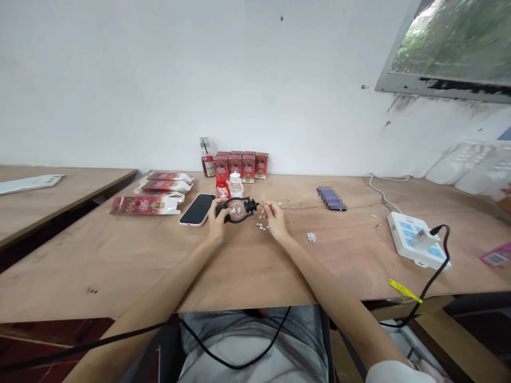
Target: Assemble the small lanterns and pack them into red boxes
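My left hand (217,218) is closed round a small lantern (238,209) with a clear globe and black frame, lying on its side on the wooden table (120,255). My right hand (273,215) is just right of it, fingers pinched on something too small to name. Several tiny white pieces (261,227) lie on the table between my hands. A thin wire (289,203) trails away beyond my right hand.
A phone (197,209) lies left of the lantern. Red boxes (241,165), two small lanterns (229,186) and flat red cartons (146,204) sit behind. A purple phone (331,198), more white pieces (311,237) and a white power strip (417,239) with a black cable are to the right.
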